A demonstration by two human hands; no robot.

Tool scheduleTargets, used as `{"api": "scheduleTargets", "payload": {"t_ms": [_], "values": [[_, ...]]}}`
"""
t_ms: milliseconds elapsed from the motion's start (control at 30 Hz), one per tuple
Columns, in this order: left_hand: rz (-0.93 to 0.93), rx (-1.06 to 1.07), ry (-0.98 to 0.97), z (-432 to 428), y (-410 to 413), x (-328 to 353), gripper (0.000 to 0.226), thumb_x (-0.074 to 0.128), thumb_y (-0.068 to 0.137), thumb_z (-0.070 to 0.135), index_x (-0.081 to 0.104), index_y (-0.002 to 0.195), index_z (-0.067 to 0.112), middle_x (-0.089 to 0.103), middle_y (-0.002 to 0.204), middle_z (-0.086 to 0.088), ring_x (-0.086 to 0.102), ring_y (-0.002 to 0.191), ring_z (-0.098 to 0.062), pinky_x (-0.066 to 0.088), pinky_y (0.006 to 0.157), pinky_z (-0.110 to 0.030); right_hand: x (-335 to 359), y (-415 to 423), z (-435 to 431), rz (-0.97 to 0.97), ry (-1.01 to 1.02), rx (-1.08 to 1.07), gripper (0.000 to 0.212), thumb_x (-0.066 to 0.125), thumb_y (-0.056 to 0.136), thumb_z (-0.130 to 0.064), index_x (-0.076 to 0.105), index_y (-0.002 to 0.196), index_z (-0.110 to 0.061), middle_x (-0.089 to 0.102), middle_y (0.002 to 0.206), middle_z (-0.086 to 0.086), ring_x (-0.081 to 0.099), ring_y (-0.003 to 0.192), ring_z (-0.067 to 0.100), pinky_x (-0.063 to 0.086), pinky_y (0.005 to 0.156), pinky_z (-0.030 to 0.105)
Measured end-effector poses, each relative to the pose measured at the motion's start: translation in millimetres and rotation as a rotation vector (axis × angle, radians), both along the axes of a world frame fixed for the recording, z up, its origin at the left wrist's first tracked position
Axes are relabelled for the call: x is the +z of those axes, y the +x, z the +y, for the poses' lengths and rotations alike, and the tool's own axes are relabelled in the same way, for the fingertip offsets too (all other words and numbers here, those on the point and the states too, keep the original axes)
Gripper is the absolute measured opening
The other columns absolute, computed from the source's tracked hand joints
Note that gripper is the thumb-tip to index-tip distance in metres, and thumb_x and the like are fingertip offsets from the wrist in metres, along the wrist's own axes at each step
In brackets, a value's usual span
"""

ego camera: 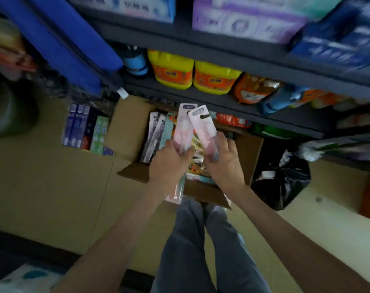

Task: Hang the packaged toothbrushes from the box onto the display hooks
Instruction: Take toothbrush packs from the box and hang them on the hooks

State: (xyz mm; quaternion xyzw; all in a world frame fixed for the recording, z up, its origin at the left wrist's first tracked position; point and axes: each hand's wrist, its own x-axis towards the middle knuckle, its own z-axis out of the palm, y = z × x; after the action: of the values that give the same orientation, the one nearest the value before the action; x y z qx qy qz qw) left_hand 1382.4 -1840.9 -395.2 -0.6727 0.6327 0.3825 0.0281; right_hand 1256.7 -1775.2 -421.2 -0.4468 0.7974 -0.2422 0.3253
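As left hand [169, 166] and right hand [225, 166] grip packs [202, 126] | hang-holes point toward shelf [201, 97]

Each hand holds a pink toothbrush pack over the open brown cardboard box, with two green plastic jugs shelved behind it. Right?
The head view shows the two plastic jugs yellow, not green. The left hand and right hand each hold a pink toothbrush pack over the open brown cardboard box.

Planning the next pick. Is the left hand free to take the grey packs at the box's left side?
Probably not yet: the left hand grips a pink pack, though the grey packs lie uncovered beside it.
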Motion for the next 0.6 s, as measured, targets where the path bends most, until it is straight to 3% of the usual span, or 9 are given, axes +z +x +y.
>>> {"api": "scheduleTargets", "payload": {"t_ms": [100,200,267,333,400,500,600], "values": [[0.133,0.043,-0.089,-3.7,-12.9,68.5,0.036,0.058,0.088,0.050,0.046,0.087,0.017,0.051,0.071,0.004,0.056,0.078,-0.025,0.037,0.064,-0.032,75.3,-12.5,-12.7,0.042,-0.179,-0.008,0.066,0.066,0.081,-0.005,0.037,0.140,0.002,0.049,0.130,0.021,0.047,0.118,0.036,0.038,0.092,0.031],[0.292,0.073,-0.243,-16.1,-31.5,137.7,0.033,0.062,0.086,0.047,0.051,0.092,0.016,0.055,0.076,0.005,0.055,0.080,-0.020,0.032,0.064,-0.028,150.6,-27.2,-24.1,0.050,-0.363,-0.072,0.062,0.069,0.080,-0.007,0.042,0.136,0.001,0.054,0.122,0.018,0.048,0.110,0.022,0.039,0.085,0.025],[0.359,0.034,-0.341,-26.7,-48.5,184.8,0.034,0.063,0.085,0.047,0.054,0.097,0.016,0.056,0.080,0.007,0.054,0.081,-0.017,0.034,0.066,-0.028,196.8,-40.2,-31.1,0.080,-0.482,-0.087,0.057,0.071,0.081,-0.010,0.046,0.131,0.000,0.055,0.117,0.015,0.047,0.103,0.017,0.037,0.077,0.015],[0.434,-0.016,-0.441,-35.4,-65.3,230.8,0.031,0.063,0.085,0.047,0.053,0.094,0.019,0.053,0.076,0.012,0.050,0.071,-0.009,0.035,0.060,-0.019,243.2,-53.5,-37.2,0.107,-0.573,-0.110,0.058,0.071,0.083,-0.015,0.044,0.133,-0.003,0.054,0.120,0.012,0.047,0.104,0.014,0.032,0.077,0.009],[0.519,-0.066,-0.518,-40.9,-82.3,274.2,0.028,0.064,0.086,0.046,0.050,0.093,0.022,0.052,0.075,0.014,0.047,0.064,0.000,0.034,0.053,-0.011,287.3,-68.1,-41.0,0.141,-0.645,-0.135,0.061,0.070,0.085,-0.021,0.041,0.136,-0.006,0.051,0.125,0.008,0.047,0.107,0.011,0.031,0.079,0.008],[0.612,-0.110,-0.629,-46.4,-106.6,330.8,0.031,0.064,0.085,0.047,0.054,0.094,0.019,0.057,0.078,0.010,0.051,0.067,-0.003,0.033,0.052,-0.014,347.0,-94.3,-43.9,0.213,-0.775,-0.162,0.062,0.069,0.086,-0.021,0.040,0.138,-0.006,0.051,0.129,0.008,0.047,0.111,0.012,0.031,0.083,0.007],[0.728,-0.141,-0.736,-48.4,-131.9,382.2,0.029,0.065,0.085,0.043,0.055,0.096,0.018,0.057,0.073,0.011,0.053,0.064,-0.001,0.036,0.051,-0.010,399.1,-121.3,-42.7,0.258,-0.864,-0.168,0.059,0.069,0.086,-0.023,0.041,0.137,-0.011,0.054,0.126,0.004,0.052,0.108,0.015,0.041,0.083,0.020]]}}
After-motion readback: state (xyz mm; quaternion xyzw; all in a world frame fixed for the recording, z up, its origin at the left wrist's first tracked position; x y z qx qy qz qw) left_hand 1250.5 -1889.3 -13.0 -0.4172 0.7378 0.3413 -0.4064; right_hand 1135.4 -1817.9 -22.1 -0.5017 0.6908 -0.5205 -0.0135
